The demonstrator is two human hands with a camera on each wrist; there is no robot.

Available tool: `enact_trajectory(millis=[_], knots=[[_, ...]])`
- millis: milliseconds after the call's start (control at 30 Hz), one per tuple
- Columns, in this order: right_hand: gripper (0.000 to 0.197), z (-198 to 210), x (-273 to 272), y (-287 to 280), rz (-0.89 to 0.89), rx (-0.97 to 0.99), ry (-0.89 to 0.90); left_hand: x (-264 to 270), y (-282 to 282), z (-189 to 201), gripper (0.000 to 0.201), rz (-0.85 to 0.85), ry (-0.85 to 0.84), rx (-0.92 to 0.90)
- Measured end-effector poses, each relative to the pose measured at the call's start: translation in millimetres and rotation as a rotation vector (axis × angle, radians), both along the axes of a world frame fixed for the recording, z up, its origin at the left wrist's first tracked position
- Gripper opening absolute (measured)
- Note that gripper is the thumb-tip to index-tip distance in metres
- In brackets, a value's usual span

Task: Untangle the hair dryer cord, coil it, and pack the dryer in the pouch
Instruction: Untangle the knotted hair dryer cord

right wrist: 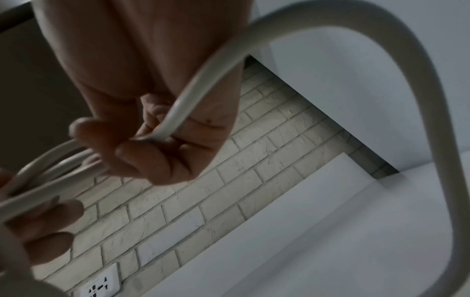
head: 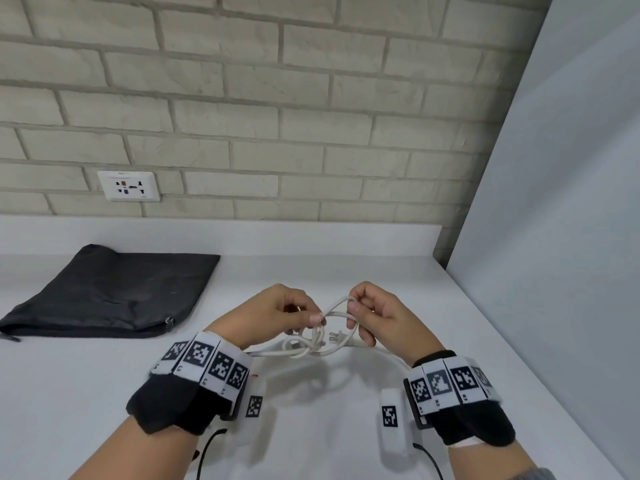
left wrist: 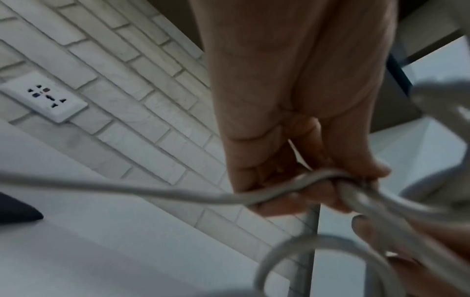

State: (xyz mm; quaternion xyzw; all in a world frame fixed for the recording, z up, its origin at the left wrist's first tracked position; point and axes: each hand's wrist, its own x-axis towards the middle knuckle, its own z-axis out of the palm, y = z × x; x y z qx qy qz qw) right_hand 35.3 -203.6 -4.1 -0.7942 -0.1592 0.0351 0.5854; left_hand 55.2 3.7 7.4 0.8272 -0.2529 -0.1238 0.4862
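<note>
A white cord hangs knotted in loops above the white counter, its two-pin plug dangling inside the tangle. My left hand pinches one strand of the cord between thumb and fingers. My right hand holds a raised loop of the cord with its fingers curled round it. The hands are close together, almost touching. A flat black zip pouch lies on the counter at the back left. The dryer body is out of sight.
A brick wall with a white socket stands behind the counter. A plain grey wall closes off the right side. Thin black cables trail from my wristbands.
</note>
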Motion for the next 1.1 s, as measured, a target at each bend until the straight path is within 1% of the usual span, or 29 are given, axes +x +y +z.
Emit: enact_trajectory(millis=[33, 67, 100, 133, 167, 233, 267, 333, 367, 433, 500, 533, 567, 600, 633, 667, 733, 767, 800, 833, 867, 900, 933, 967, 1000, 1033, 1067, 1100], knots=[[0.011, -1.1, 0.5, -0.2, -0.006, 0.006, 0.007, 1.9, 1.9, 1.7, 0.013, 0.058, -0.069, 0.018], [0.011, -2.7, 0.9, -1.3, -0.013, 0.011, 0.019, 4.9, 4.4, 2.2, 0.017, 0.153, -0.138, 0.013], [0.012, -4.5, 1.4, -3.2, -0.021, 0.015, 0.033, 9.5, 8.4, 2.9, 0.022, 0.293, -0.165, -0.057], [0.013, -6.6, 1.9, -5.9, -0.028, 0.02, 0.046, 14.6, 14.9, 3.5, 0.026, 0.447, -0.125, -0.203], [0.013, -8.6, 2.4, -8.5, -0.031, 0.029, 0.058, 19.2, 21.4, 4.9, 0.029, 0.58, -0.037, -0.388], [0.014, -11.6, 3.4, -13.2, -0.029, 0.049, 0.078, 25.6, 33.2, 6.1, 0.031, 0.757, 0.141, -0.75], [0.015, -12.6, 4.0, -15.3, -0.034, 0.055, 0.088, 27.3, 38.8, 5.9, 0.031, 0.829, 0.177, -0.892], [0.017, -13.8, 4.7, -19.5, -0.056, 0.074, 0.12, 29.7, 50.1, 5.3, 0.028, 0.934, 0.164, -1.127], [0.017, -14.7, 4.7, -21.6, -0.062, 0.085, 0.14, 30.4, 56.3, 5.8, 0.027, 0.965, 0.139, -1.203], [0.017, -17.7, 4.8, -25.5, -0.062, 0.092, 0.167, 32.4, 67.3, 5.9, 0.025, 0.982, 0.064, -1.277], [0.016, -20.5, 4.4, -27.2, -0.058, 0.094, 0.17, 34.9, 70.7, 4.0, 0.027, 1.007, -0.004, -1.303], [0.015, -21.2, 4.2, -26.6, -0.057, 0.104, 0.165, 34.6, 69.2, 2.8, 0.028, 1.032, -0.004, -1.269], [0.015, -20.7, 3.9, -25.3, -0.058, 0.12, 0.158, 33.5, 65.7, 2.6, 0.026, 1.035, 0.006, -1.179], [0.014, -19.1, 3.7, -23.6, -0.063, 0.136, 0.149, 33.5, 61.4, 1.7, 0.023, 1.02, 0.02, -1.023], [0.014, -16.3, 3.1, -21.7, -0.071, 0.149, 0.135, 31.8, 55.8, 2.1, 0.022, 0.978, 0.036, -0.803], [0.014, -12.8, 2.3, -19.7, -0.081, 0.153, 0.116, 29.1, 51.4, 2.3, 0.025, 0.92, 0.041, -0.529], [0.013, -5.4, 0.7, -16.1, -0.091, 0.144, 0.079, 22.1, 41.2, 4.7, 0.036, 0.82, -0.023, 0.059], [0.013, -2.1, -0.3, -14.2, -0.088, 0.138, 0.071, 16.8, 33.9, 6.8, 0.038, 0.804, -0.09, 0.278], [0.012, 0.5, -1.4, -12.7, -0.079, 0.13, 0.065, 11.4, 25.3, 9.2, 0.038, 0.793, -0.185, 0.394], [0.012, 2.5, -2.6, -11.1, -0.067, 0.118, 0.06, 7.6, 16.3, 10.7, 0.036, 0.758, -0.308, 0.412], [0.012, 3.8, -3.9, -9.5, -0.051, 0.104, 0.055, 5.8, 7.8, 10.8, 0.032, 0.676, -0.44, 0.36], [0.012, 4.6, -5.1, -7.7, -0.031, 0.087, 0.05, 3.3, -1.2, 12.5, 0.033, 0.542, -0.539, 0.316], [0.013, 5.1, -6.1, -5.9, -0.009, 0.073, 0.044, 3.1, -8.4, 12.1, 0.04, 0.376, -0.58, 0.298], [0.014, 5.3, -7.0, -4.4, 0.01, 0.063, 0.037, 1.7, -17.0, 12.4, 0.045, 0.215, -0.554, 0.302], [0.014, 5.5, -7.8, -3.3, 0.024, 0.057, 0.029, 0.3, -25.4, 11.9, 0.045, 0.082, -0.488, 0.326], [0.014, 5.9, -8.4, -2.9, 0.033, 0.058, 0.018, -0.2, -32.5, 10.7, 0.039, -0.009, -0.437, 0.346], [0.013, 6.3, -8.9, -3.4, 0.035, 0.059, 0.009, -0.6, -37.8, 8.9, 0.032, -0.058, -0.402, 0.349], [0.011, 6.8, -9.4, -4.7, 0.031, 0.057, 0.001, -1.2, -41.0, 6.5, 0.027, -0.071, -0.374, 0.329]])
